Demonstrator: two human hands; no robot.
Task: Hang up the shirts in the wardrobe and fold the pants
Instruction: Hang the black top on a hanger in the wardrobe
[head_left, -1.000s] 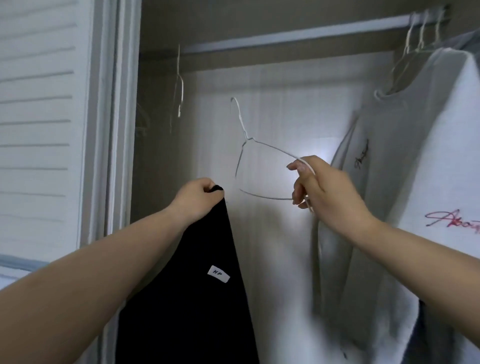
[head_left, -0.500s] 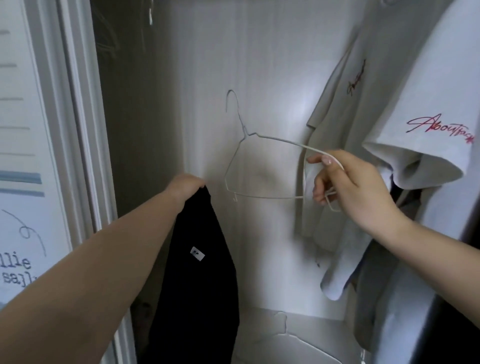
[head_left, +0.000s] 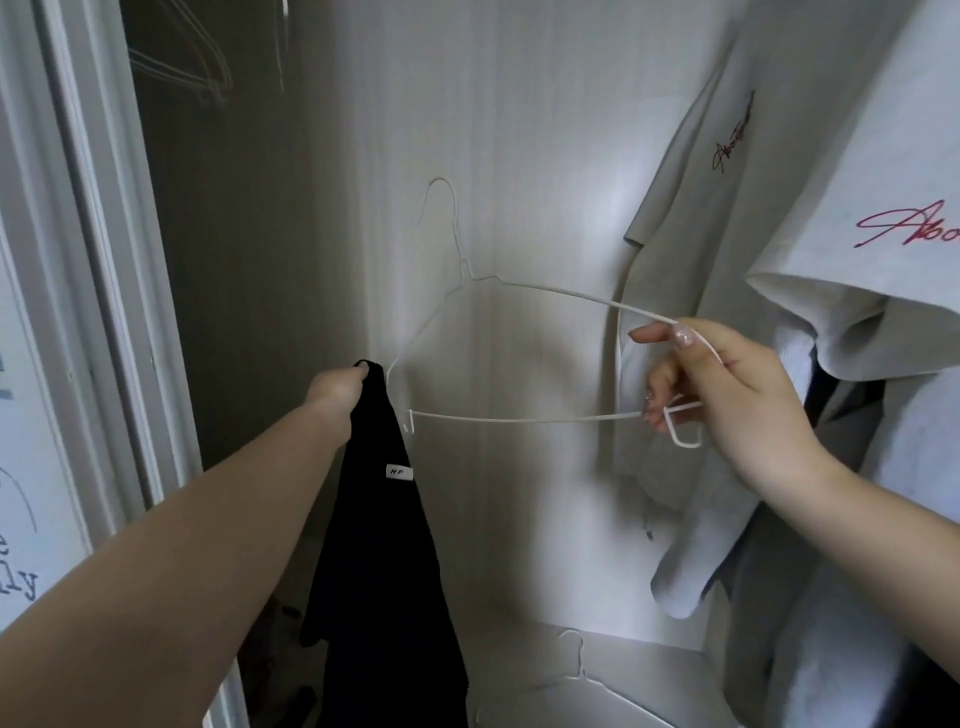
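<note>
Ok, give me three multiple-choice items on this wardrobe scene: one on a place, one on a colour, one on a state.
1. Where does the spare hanger lie?
A. on the wardrobe floor
B. on the door
C. over an arm

2. What colour is the shirt held up in the left hand?
A. white
B. black
C. red

3. How is the wire hanger held?
A. hooked on a rail
B. inside the shirt
C. gripped in the right hand

Answers: 1 A, it rests at the bottom below both hands; 2 B, the cloth is plainly black; 3 C, fingers curl round its right end.
</note>
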